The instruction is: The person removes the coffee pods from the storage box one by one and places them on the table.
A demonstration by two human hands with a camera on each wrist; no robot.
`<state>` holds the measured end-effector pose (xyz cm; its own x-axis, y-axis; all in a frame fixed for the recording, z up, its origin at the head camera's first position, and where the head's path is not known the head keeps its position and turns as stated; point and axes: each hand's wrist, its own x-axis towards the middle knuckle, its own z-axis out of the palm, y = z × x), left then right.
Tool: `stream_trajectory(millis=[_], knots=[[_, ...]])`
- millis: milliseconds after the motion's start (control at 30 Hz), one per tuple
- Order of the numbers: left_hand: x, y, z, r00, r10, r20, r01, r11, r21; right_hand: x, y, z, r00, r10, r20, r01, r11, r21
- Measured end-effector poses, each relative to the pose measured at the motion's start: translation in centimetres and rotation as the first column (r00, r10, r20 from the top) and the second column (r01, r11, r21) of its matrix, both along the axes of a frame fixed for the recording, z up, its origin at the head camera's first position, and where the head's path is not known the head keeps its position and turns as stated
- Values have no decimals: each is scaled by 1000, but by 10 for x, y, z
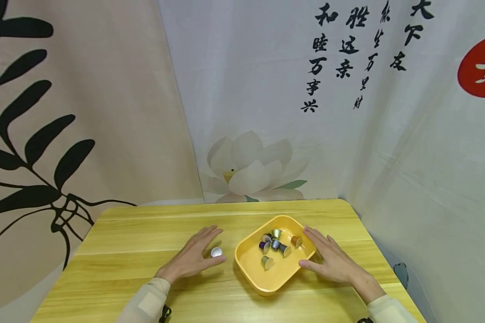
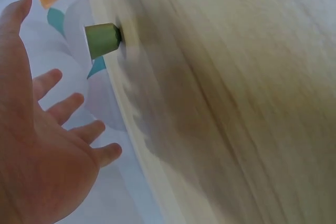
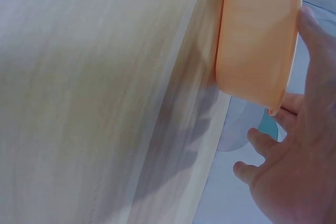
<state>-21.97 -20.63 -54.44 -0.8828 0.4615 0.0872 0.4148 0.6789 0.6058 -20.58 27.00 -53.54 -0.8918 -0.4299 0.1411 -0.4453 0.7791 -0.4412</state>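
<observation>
The left hand (image 1: pixel 193 256) has thumb and fingers spread apart, a coffee pod (image 1: pixel 216 252) standing on the table (image 1: pixel 141 237) at the gap between them. Rightward, a yellow tray (image 1: pixel 248 262) of more pods (image 1: pixel 275 244) meets the right hand's (image 1: pixel 334 262) parted thumb and fingers at its rim.

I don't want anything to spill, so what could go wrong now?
The left hand is beside a green capsule standing on its narrow end, so a small bump might tip it over. The right hand is at the rim of the yellow tray, so a push might slide it and make the loose capsules inside roll about.
</observation>
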Motion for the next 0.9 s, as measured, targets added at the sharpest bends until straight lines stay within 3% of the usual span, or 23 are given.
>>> stream_trajectory(millis=[633, 900], knots=[[5, 18, 21, 996, -29, -79, 25, 998, -61, -1, 0, 0, 1000, 1, 9, -1, 1000, -9], [8, 34, 36, 992, -85, -90, 78, 994, -73, 0, 1, 2, 1000, -3, 15, 3, 1000, -13]])
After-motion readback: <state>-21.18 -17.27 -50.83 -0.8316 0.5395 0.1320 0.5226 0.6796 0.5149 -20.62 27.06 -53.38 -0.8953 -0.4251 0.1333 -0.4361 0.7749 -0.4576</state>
